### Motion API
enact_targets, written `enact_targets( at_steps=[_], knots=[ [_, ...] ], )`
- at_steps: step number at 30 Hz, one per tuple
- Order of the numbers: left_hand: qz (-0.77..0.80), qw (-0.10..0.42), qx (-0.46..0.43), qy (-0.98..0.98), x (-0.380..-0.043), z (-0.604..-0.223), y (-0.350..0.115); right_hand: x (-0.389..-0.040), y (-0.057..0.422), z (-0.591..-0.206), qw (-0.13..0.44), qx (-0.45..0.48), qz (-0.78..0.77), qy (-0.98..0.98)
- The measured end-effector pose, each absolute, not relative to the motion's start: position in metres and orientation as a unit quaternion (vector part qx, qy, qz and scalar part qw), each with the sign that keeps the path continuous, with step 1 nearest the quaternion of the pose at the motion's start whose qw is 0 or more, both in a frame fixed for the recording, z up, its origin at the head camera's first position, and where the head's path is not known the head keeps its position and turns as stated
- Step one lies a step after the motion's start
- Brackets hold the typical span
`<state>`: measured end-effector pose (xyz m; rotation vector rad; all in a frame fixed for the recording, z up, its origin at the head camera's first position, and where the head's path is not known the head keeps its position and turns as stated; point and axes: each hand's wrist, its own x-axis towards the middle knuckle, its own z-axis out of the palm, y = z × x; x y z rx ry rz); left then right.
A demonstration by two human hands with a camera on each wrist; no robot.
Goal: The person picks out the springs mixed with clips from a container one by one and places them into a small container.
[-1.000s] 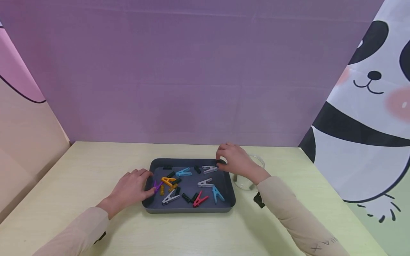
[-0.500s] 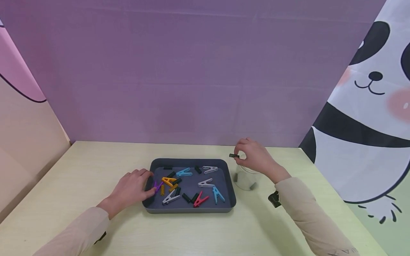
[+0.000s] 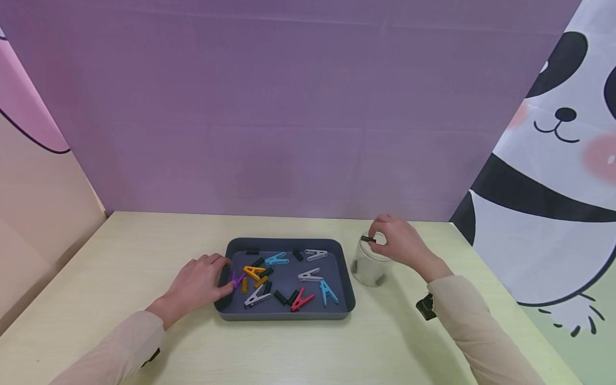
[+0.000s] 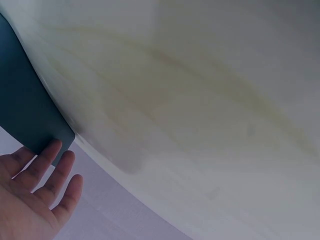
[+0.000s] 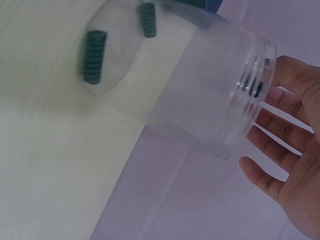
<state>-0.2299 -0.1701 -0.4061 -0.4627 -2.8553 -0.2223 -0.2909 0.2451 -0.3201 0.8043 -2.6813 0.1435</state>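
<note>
My right hand (image 3: 401, 243) pinches a dark coil spring (image 3: 367, 239) between thumb and forefinger, right at the mouth of a clear jar (image 3: 369, 270). The right wrist view shows two dark green springs (image 5: 94, 57) (image 5: 148, 20) at the jar's bottom. There the other fingers spread beside its threaded rim. My left hand (image 3: 197, 283) rests at the left edge of a dark grey tray (image 3: 289, 316), near a purple clip (image 3: 238, 279). In the left wrist view its fingers (image 4: 45, 165) lie fairly straight against the tray's outside.
Within the tray are several dark springs (image 3: 279, 297), yellow springs (image 3: 244, 285) and clips: an orange one (image 3: 252, 272), a red one (image 3: 301, 300), blue ones (image 3: 327, 292) and grey ones (image 3: 310, 275). A purple cloth (image 3: 289, 117) hangs behind the light wooden table (image 3: 269, 353).
My right hand has moved right from the tray's far right corner, carrying the spring, and has lowered it to the jar's mouth. My left hand has stayed at the tray.
</note>
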Motion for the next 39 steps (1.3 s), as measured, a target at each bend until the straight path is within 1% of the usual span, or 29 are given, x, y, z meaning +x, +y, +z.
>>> enact_targets(
  at_steps=[13,39],
  knots=[
    [-0.076,0.123,-0.159,-0.977,-0.231,-0.408,-0.170,-0.292,0.251,-0.334,0.161,0.270,0.056,-0.948],
    [-0.077,0.121,-0.160,-0.977,-0.231,-0.408,-0.170,-0.291,0.249,-0.336,0.161,0.272,0.066,-0.947]
  ],
)
